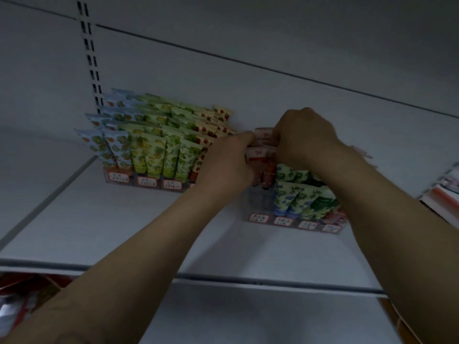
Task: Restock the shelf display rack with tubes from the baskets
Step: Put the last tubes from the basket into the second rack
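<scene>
Two clear display racks stand on a white shelf. The left rack (pixel 146 182) is packed with blue, yellow-green and red fruit-print tubes (pixel 149 155). The right rack (pixel 295 223) holds green and blue-flower tubes (pixel 298 197) in front, with empty slots at its left. Both hands meet over the back left of the right rack. My left hand (pixel 228 162) and my right hand (pixel 303 137) each grip pink-and-red tubes (pixel 260 147) between them. No basket is in view.
The white shelf (pixel 99 219) has a metal front edge (pixel 273 281). A slotted upright (pixel 90 55) runs up the back wall. Red packaged goods (pixel 22 294) sit on the level below at left. Flat packs (pixel 442 192) lie at the right edge.
</scene>
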Available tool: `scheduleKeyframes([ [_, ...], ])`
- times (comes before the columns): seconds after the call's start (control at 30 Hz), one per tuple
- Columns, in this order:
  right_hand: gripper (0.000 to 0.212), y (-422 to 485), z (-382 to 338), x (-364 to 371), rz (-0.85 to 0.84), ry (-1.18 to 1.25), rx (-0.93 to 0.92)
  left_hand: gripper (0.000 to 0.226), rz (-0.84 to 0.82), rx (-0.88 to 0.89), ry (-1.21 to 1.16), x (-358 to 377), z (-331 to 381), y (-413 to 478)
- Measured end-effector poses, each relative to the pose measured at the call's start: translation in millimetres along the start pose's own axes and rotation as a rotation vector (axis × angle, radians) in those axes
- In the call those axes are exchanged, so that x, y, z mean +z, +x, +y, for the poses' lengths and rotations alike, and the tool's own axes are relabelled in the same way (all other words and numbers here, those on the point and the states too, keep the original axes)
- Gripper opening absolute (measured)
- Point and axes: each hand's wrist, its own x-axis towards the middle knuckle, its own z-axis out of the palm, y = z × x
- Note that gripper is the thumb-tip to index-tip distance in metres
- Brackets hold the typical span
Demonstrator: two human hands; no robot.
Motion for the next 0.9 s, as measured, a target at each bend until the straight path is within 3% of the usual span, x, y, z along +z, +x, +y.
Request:
scheduleKeyframes([
  [0.4, 0.013, -10.4, -13.7, -11.8, -0.057, -0.075, 0.041, 0.022, -0.068, -0.002, 0.022, -12.3, 5.5, 3.6],
  [0.5, 0.022, -8.4, -14.5, -12.2, -0.068, -0.113, 0.046, 0.026, -0.082, 0.012, -0.022, -14.1, 7.1, 4.4],
  [0.9, 0.017, -9.7, -13.7, -4.8, -0.032, -0.075, 0.005, 0.012, -0.078, 0.060, -0.045, -19.5, 9.8, 0.5],
])
